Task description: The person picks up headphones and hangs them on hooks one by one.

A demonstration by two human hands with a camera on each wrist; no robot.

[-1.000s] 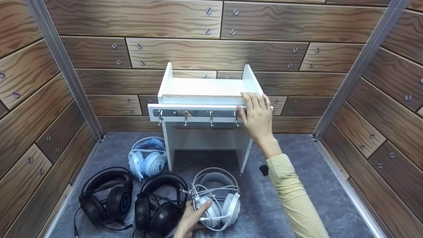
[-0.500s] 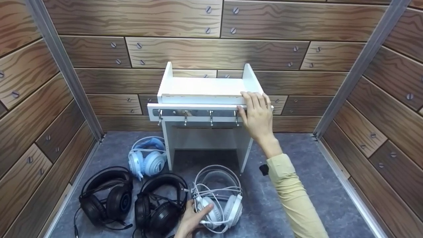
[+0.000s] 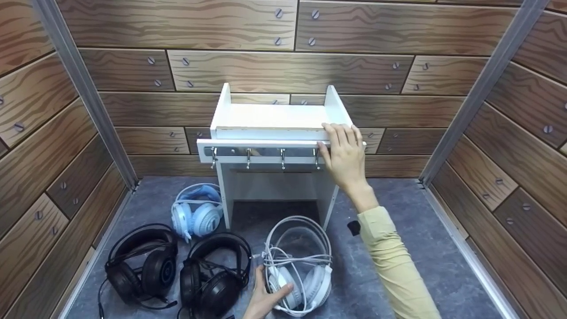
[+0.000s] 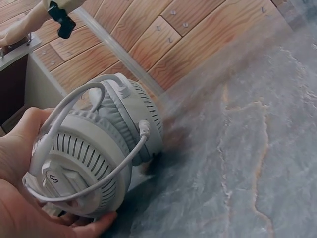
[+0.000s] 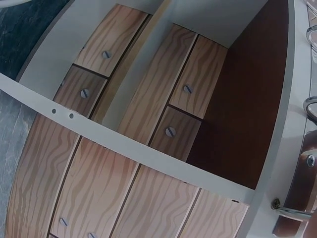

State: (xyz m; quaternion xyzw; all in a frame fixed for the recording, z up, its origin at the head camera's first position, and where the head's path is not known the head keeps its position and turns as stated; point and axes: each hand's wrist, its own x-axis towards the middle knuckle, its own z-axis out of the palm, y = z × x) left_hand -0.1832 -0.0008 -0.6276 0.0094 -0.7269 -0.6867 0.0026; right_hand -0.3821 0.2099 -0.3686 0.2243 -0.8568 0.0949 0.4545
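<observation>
My left hand (image 3: 261, 297) grips a pair of white headphones (image 3: 325, 288) by the left ear cup. Its thumb lies across the cup in the head view. In the left wrist view, the fingers wrap under the slotted ear cup (image 4: 94, 158), with a white cable looped over it. The headband points up, away from me, in front of a white shelf rack (image 3: 274, 116). My right hand (image 3: 347, 161) holds the right end of the rack's hook rail, fingers over the top and thumb at the front. Metal hooks (image 3: 283, 158) hang along the rail.
Two black headphones (image 3: 141, 266) (image 3: 217, 274) lie on the grey floor left of my left hand. Pale blue headphones (image 3: 197, 212) lie beside the rack's left leg. Wood-patterned walls (image 3: 496, 133) enclose the floor on three sides. The rack's side panel (image 5: 223, 183) crosses the right wrist view.
The left hand has shifted slightly right with the white headphones, and their headband has risen towards the rack. The right hand keeps its place on the rail.
</observation>
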